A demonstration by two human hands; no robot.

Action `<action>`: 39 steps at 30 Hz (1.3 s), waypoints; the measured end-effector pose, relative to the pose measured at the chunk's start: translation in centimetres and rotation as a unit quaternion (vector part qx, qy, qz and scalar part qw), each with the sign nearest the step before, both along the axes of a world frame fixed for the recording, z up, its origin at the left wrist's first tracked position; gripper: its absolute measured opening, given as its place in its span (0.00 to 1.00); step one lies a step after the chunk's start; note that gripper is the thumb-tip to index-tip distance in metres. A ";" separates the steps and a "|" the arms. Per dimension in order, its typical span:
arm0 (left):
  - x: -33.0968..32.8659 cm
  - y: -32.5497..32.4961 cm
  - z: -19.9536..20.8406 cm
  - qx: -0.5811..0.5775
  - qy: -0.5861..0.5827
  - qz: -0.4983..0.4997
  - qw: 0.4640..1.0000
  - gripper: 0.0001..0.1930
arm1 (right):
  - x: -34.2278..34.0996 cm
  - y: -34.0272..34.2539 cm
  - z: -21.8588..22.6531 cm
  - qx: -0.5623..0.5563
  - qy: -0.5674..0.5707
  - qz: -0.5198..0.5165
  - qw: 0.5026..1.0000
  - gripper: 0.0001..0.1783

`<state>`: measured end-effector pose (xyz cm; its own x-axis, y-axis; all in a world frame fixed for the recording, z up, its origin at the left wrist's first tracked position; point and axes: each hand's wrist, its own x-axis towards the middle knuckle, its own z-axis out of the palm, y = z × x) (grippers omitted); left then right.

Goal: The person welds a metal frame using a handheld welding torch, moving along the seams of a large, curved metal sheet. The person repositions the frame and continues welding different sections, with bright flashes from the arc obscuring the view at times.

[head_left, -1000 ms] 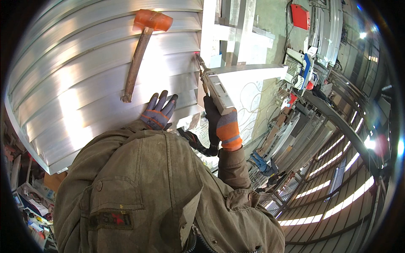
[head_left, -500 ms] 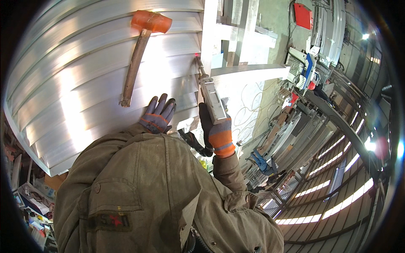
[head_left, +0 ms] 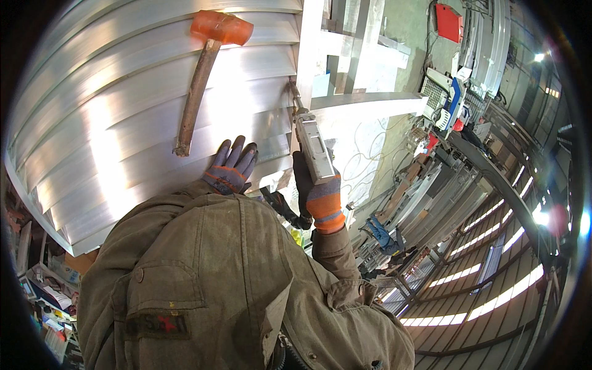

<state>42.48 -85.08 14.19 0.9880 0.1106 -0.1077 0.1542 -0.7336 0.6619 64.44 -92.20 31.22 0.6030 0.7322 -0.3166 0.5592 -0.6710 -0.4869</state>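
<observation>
Power tool [head_left: 316, 150] clasped in right hand [head_left: 323, 196], tip at right edge of louvred metal panel [head_left: 148, 86]; probably rigid, fairly heavy, best held by rear grip. Left hand [head_left: 228, 172], fingers spread, on panel's near side.

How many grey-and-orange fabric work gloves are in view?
2. One glove is on the left hand, spread over the silvery slatted metal panel; the other is on the right hand, holding the grey elongated handheld tool. Background clutter may hide more.
</observation>
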 end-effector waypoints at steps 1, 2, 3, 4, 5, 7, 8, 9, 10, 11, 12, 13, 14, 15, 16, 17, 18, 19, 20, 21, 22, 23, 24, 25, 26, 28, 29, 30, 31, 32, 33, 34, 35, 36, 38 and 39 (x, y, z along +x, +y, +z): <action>0.1 0.1 0.1 0.038 -0.032 0.021 0.999 0.45 | 0.0 -0.1 0.1 0.001 0.003 0.004 1.000 0.13; 0.2 0.1 0.2 0.072 -0.037 0.023 0.996 0.43 | 0.1 -0.1 0.1 0.002 0.006 0.008 1.000 0.12; 0.4 0.2 0.3 0.074 -0.043 0.034 0.996 0.38 | 0.0 -0.1 0.3 0.004 0.013 0.004 1.000 0.11; 0.1 0.3 0.5 0.036 -0.036 0.040 0.998 0.36 | -0.1 -0.1 0.4 0.006 0.020 -0.001 1.000 0.09; 0.1 0.5 0.6 0.049 -0.037 0.030 0.998 0.37 | 0.0 -0.1 0.7 0.009 0.019 0.018 1.000 0.09; 0.2 0.7 0.6 0.056 -0.037 0.024 0.997 0.40 | -0.1 0.1 0.9 -0.024 0.018 0.000 1.000 0.09; 0.3 0.6 0.7 0.059 -0.035 0.025 0.997 0.43 | -0.1 0.2 1.0 -0.052 0.051 -0.050 0.996 0.09; 0.3 0.7 0.7 0.064 0.022 -0.028 0.997 0.42 | -0.3 0.3 1.1 -0.049 0.051 -0.050 0.996 0.09; 0.3 0.7 0.8 0.055 0.000 -0.004 0.998 0.42 | -0.2 0.5 1.0 -0.029 0.038 -0.026 0.999 0.09; 0.3 0.6 0.8 0.038 0.008 -0.009 0.999 0.43 | -0.1 0.6 1.0 -0.009 0.025 -0.002 1.000 0.10; 0.2 0.7 0.9 0.022 0.009 -0.009 1.000 0.43 | -0.2 0.7 1.0 -0.002 0.024 -0.006 1.000 0.10; 0.1 0.7 0.9 0.012 0.013 -0.012 1.000 0.43 | -0.2 0.8 0.9 0.004 0.023 -0.011 1.000 0.11; 0.1 0.7 0.9 0.004 0.009 -0.009 1.000 0.44 | -0.2 0.8 1.0 -0.007 0.026 -0.014 1.000 0.11; 0.0 0.8 0.9 -0.004 -0.010 0.008 1.000 0.44 | -0.2 0.8 1.1 -0.017 0.029 -0.017 0.999 0.10; 0.1 0.8 0.8 0.011 -0.009 0.003 1.000 0.46 | -0.2 0.7 1.1 -0.020 0.031 -0.020 0.999 0.10; 0.2 0.8 0.7 0.025 -0.023 0.011 0.999 0.48 | -0.2 0.7 1.2 -0.023 0.033 -0.022 0.999 0.10; 0.2 0.8 0.6 0.042 -0.034 0.017 0.998 0.49 | -0.3 0.7 1.1 -0.018 0.034 -0.025 0.999 0.10; 0.3 0.7 0.6 0.053 -0.035 0.016 0.998 0.49 | -0.3 0.6 1.1 -0.013 0.034 -0.028 0.999 0.10; 0.3 0.7 0.5 0.066 -0.033 0.013 0.997 0.49 | -0.4 0.6 1.1 -0.008 0.029 -0.026 0.999 0.09; 0.3 0.7 0.5 0.084 -0.028 0.004 0.996 0.49 | -0.4 0.6 1.0 -0.002 0.025 -0.023 0.999 0.09; 0.2 0.6 0.4 0.066 -0.030 0.010 0.997 0.49 | -0.4 0.6 1.0 0.003 0.020 -0.020 1.000 0.09; 0.2 0.6 0.4 0.053 -0.030 0.012 0.998 0.49 | -0.4 0.6 1.0 -0.007 0.027 -0.025 0.999 0.09; 0.1 0.5 0.4 0.041 -0.037 0.020 0.998 0.49 | -0.4 0.5 1.2 -0.017 0.034 -0.031 0.999 0.08; 0.1 0.5 0.4 0.058 -0.029 0.011 0.998 0.49 | -0.4 0.4 1.2 -0.027 0.038 -0.033 0.998 0.08; 0.2 0.5 0.3 0.077 -0.029 0.008 0.997 0.49 | -0.3 0.4 1.3 -0.036 0.042 -0.036 0.998 0.08; 0.2 0.4 0.2 0.097 -0.031 0.008 0.995 0.49 | -0.3 0.2 1.4 -0.046 0.047 -0.039 0.997 0.08; 0.2 0.3 0.1 0.099 -0.033 0.010 0.995 0.49 | -0.3 0.1 1.4 -0.048 0.050 -0.042 0.997 0.08; 0.3 0.3 0.1 0.101 -0.035 0.012 0.994 0.49 | -0.4 0.1 1.4 -0.045 0.055 -0.048 0.996 0.08; 0.3 0.2 0.0 0.099 -0.035 0.013 0.994 0.49 | -0.4 0.1 1.3 -0.033 0.053 -0.043 0.997 0.08; 0.2 0.2 0.0 0.097 -0.034 0.014 0.995 0.49 | -0.4 0.0 1.3 -0.021 0.050 -0.038 0.998 0.09; 0.2 0.2 0.0 0.101 -0.036 0.015 0.994 0.49 | -0.3 0.1 1.1 -0.001 0.039 -0.024 0.999 0.09; 0.2 0.1 0.0 0.088 -0.033 0.015 0.996 0.49 | -0.3 0.0 1.1 0.004 0.031 -0.013 0.999 0.09; 0.2 0.1 -0.1 0.080 -0.032 0.014 0.996 0.49 | -0.2 0.0 1.1 0.008 0.023 -0.003 1.000 0.09; 0.2 0.1 -0.1 0.073 -0.031 0.014 0.997 0.50 | -0.1 0.0 1.2 -0.004 0.017 0.003 1.000 0.09; 0.2 0.1 -0.1 0.069 -0.034 0.020 0.997 0.50 | -0.1 0.0 1.3 -0.015 0.007 0.015 1.000 0.10; 0.2 0.1 0.0 0.073 -0.037 0.022 0.996 0.50 | -0.1 0.0 1.4 -0.015 0.003 0.020 1.000 0.10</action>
<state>42.66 -84.98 14.14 0.9864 0.1637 -0.0144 0.1436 -0.8160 0.5599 64.37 -92.19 32.62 0.5717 0.7458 -0.3421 0.5827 -0.6626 -0.4706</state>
